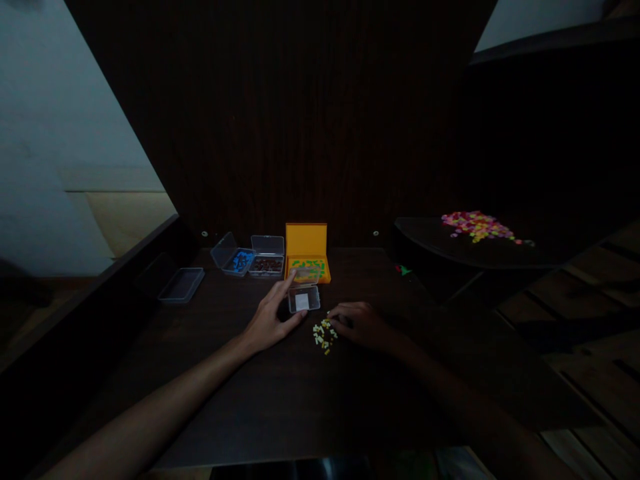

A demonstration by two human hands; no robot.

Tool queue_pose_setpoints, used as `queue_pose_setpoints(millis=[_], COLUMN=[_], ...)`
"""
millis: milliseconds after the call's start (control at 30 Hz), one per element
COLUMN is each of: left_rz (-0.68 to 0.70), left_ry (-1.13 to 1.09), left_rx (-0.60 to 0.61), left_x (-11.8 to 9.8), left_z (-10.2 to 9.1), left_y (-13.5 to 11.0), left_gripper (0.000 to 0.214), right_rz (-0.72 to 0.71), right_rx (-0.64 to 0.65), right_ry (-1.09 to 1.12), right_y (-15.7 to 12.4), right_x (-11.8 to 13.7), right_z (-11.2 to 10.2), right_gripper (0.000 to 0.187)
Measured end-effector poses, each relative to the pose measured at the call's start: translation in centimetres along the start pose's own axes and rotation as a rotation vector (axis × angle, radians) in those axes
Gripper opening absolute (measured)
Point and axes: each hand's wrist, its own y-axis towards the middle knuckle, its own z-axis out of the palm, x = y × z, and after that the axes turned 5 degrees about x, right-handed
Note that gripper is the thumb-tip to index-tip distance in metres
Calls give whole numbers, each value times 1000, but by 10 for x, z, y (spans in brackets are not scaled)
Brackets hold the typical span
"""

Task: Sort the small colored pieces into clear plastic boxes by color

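A small clear plastic box [313, 300] with its lid raised stands in front of me, with a white square showing in its base. My left hand [271, 320] holds it from the left, forefinger at the lid and thumb at the front edge. Just right of and below the box lies a loose pile of small pale-yellow and amber pieces [323, 335]. At the pile's right edge is my right hand [355, 323], its fingers closed in a pinch. What lies between those fingertips is too small and dark to make out.
Behind stand an orange box [307, 240] with green pieces, a clear box of brown pieces [267, 265] and one of blue pieces [243, 261]. Another clear case [183, 285] lies left. A heap of colourful pieces [477, 225] is on the raised right shelf [425, 233].
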Motion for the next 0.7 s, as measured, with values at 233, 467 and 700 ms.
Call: queue_pose_setpoints(millis=[233, 467, 700], left_rz=[-23, -37, -13], left_ry=[-103, -240, -282], left_rx=[-21, -22, 4], left_x=[0, -9, -25], left_z=[4, 12, 21], left_y=[1, -5, -12], left_gripper=[81, 81, 82], right_rz=[64, 189, 211], right_rx=[-27, -158, -245], right_ry=[176, 725, 640], right_y=[1, 6, 7], right_x=[7, 15, 26], right_z=[-6, -4, 2], right_gripper=[19, 29, 24])
